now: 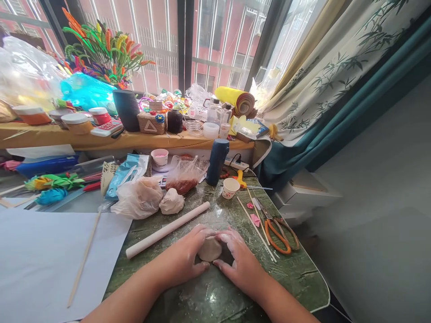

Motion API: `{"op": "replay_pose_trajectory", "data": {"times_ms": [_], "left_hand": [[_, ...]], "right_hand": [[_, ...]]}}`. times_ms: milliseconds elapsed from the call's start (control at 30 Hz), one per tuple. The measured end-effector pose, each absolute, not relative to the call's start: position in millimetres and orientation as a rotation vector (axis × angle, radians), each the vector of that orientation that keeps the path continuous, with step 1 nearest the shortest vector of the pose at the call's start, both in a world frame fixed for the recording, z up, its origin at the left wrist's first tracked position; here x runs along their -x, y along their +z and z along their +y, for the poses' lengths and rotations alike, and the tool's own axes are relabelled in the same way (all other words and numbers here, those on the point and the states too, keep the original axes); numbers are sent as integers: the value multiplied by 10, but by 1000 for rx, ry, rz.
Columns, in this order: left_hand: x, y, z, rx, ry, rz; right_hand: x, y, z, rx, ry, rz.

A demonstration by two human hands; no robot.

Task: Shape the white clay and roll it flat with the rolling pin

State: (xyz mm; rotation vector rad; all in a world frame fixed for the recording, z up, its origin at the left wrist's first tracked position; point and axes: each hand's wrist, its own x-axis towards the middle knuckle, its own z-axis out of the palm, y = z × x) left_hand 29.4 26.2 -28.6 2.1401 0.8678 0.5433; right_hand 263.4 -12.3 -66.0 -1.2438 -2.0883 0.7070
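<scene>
A flattened round of pale clay lies on the green tabletop between my hands. My left hand curves around its left side, thumb at the near edge and fingers along the far edge. My right hand cups the right side the same way, with white residue on its fingers. The fingertips of both hands nearly meet at the far rim. Just beyond them a whitish rolling pin lies diagonally. Behind it sits a larger rough lump of pale clay, beside a crumpled plastic bag.
To the right lie orange-handled scissors, thin wooden sticks and pink scraps. A paper cup and dark blue cylinder stand farther back. White paper covers the left. Jars and craft supplies crowd the windowsill.
</scene>
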Motion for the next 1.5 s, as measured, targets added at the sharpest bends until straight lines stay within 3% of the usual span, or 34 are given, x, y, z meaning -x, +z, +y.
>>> {"op": "replay_pose_trajectory", "data": {"times_ms": [100,333,467,633,867,1000,1100,1200,1267,1333,1500], "left_hand": [[-301,-313,251,-1989,583,945],[-351,-382,259,-1707,734,953],[-386,-421,276,-1470,799,894],[-395,-405,299,-1300,807,865],[-340,-340,307,-1568,921,981],[-325,-403,355,-1397,1017,1033],[-325,-440,381,-1300,1024,1035],[-323,-453,386,-1264,1037,1036],[-321,-447,384,-1273,1055,1049],[-322,-427,381,-1326,1063,1074],[-317,-350,336,-1707,930,1173]], "right_hand": [[-2577,-667,-188,1225,865,-1894],[-2261,-573,-227,1053,1576,-944],[-2172,-486,-207,948,1692,-581],[-2104,-393,-256,895,1700,-507],[-2135,-359,-156,885,1838,-462],[-2440,91,-10,1003,1536,-669],[-2656,437,-25,1026,832,-1061],[-2715,374,-136,1024,231,-1580],[-2676,112,-213,996,232,-1996],[-2626,-188,-268,903,451,-2350],[-2627,-505,-228,1321,496,-1984]]}}
